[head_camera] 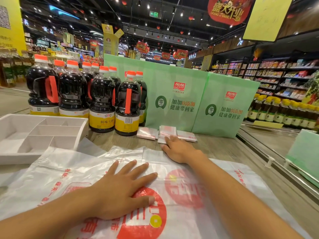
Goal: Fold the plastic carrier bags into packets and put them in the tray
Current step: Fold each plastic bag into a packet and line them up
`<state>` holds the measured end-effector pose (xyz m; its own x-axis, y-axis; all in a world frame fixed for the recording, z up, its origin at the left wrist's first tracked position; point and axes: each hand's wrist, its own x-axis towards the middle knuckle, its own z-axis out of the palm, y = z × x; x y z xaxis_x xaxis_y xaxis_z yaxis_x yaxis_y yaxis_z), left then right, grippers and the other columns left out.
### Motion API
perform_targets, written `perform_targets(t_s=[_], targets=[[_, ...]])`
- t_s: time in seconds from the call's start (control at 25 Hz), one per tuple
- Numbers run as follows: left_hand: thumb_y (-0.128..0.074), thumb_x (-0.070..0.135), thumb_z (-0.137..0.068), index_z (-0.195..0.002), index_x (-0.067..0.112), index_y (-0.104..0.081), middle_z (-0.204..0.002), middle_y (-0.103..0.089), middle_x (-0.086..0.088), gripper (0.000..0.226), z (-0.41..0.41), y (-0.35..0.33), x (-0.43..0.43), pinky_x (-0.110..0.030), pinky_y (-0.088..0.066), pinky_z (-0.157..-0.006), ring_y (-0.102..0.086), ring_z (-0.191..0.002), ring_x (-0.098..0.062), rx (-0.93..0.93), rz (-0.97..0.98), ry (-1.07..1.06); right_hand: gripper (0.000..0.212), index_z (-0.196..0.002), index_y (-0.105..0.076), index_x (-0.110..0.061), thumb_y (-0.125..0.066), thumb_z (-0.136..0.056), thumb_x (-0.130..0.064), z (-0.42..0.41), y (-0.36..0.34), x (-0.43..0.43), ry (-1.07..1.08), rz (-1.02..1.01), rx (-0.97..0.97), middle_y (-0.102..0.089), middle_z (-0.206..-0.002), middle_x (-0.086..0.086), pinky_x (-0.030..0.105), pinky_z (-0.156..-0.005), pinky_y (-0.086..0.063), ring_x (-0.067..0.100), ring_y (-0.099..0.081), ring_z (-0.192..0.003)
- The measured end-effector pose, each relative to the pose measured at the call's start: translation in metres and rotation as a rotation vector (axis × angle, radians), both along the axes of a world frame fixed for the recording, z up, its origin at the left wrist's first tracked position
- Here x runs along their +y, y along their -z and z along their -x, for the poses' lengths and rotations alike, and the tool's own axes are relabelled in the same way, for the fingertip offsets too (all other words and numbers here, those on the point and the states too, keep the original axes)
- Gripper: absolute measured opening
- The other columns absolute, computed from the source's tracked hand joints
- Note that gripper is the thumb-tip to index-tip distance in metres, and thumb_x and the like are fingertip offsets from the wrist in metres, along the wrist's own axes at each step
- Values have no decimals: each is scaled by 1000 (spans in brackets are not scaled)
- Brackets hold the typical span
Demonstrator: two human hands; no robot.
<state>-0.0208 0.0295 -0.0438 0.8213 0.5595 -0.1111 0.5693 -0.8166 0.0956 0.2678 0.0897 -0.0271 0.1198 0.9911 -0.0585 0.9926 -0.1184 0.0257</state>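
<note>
limp, slippery carrier bag is pinned under the flat, open left hand; a packet is touched by the flat right hand; edges likely pinch best.

Past the fingers, shop shelves stood to the right. Little lights shone on the dark ceiling.

a: where is the tray?
b: at ten o'clock, left of the carrier bags. the bottles stand behind it, at eleven.
a: and the packets?
b: at twelve o'clock, behind the carrier bags, before the boxes.
</note>
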Motion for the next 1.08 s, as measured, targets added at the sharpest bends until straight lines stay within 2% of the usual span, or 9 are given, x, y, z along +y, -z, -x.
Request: perform_targets(t_s=[0.08, 0.24, 0.44, 0.64, 0.96, 1.08], targets=[[-13, 87, -89, -150, 63, 13, -164, 22, 24, 72, 0, 1, 1, -53, 17, -122, 26, -152, -10, 11, -5, 2, 72, -164, -7, -20, -17, -105, -61, 2, 0, -2, 14, 39, 35, -1, -171, 8, 44, -127, -5, 23, 0, -158], [-15, 87, -89, -152, 61, 9, -165, 20, 23, 72, 0, 0, 0, -54, 16, -122, 24, -152, -10, -5, 5, 4, 75, -164, -1, -21, -17, -104, -64, 3, 2, -3, 43, 53, 54, 6, -171, 6, 43, -127, 1, 21, 7, -158], [-14, 78, -95, -156, 56, -6, -167, 7, 22, 66, 0, -2, 3, -51, 13, -124, 16, -154, -8, -97, 19, -3, 73, -164, -2, -25, -17, -104, -64, 6, 2, -8, 56, -22, 34, 5, -171, 4, 47, -127, 2, 22, 6, -158], [-15, 78, -95, -156, 49, -24, -164, -21, 24, 67, 0, -16, 4, -44, -3, -127, -11, -152, 0, -217, -46, 7, 70, -164, -1, -27, -20, -105, -60, 11, -12, -37, 65, -89, 28, 6, -171, 3, 50, -127, 1, 23, 6, -158], [-39, 63, -99, -153, 37, -40, -157, -42, 13, 59, 8, -64, -9, -37, -32, -116, -39, -142, -10, -353, -171, 37, 67, -164, -7, -29, -30, -107, -56, 45, -40, -134, -15, -236, 74, -1, -171, 2, 47, -128, -5, 24, 0, -158], [-37, 70, -97, -152, 37, -41, -157, -41, 12, 65, 24, -66, -25, -37, -34, -115, -39, -142, -12, -348, -125, 37, 67, -163, -8, -33, -36, -106, -54, 63, -45, -180, -57, -271, 97, -2, -171, -2, 47, -128, -6, 19, -1, -158]])
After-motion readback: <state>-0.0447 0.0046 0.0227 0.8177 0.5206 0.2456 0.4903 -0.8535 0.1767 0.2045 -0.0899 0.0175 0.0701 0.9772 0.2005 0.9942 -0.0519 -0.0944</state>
